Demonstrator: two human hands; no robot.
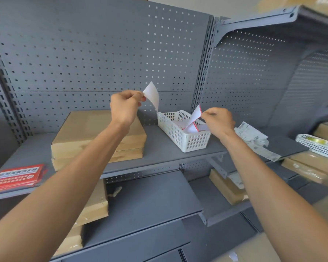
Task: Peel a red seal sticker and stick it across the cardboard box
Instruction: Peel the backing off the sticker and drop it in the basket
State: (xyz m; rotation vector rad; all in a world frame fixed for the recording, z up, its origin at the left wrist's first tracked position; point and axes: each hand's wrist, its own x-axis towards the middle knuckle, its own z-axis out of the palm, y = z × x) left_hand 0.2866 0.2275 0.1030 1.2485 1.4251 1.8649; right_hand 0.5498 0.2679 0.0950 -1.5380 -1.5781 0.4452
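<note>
My left hand (124,105) is raised above the shelf and pinches a curled white backing paper (152,94). My right hand (217,119) pinches a seal sticker (195,113), white on the side I see, with a red edge, over a white plastic basket (186,136) holding more red-edged stickers. Two flat cardboard boxes (95,129) are stacked on the grey shelf, left of the basket and under my left forearm.
The grey metal shelf (159,148) has a pegboard back. Red printed sheets (17,176) lie at the far left. Crumpled printed labels (254,137) lie right of the basket, a second white basket (318,145) farther right. More cardboard boxes (227,186) sit on the lower shelves.
</note>
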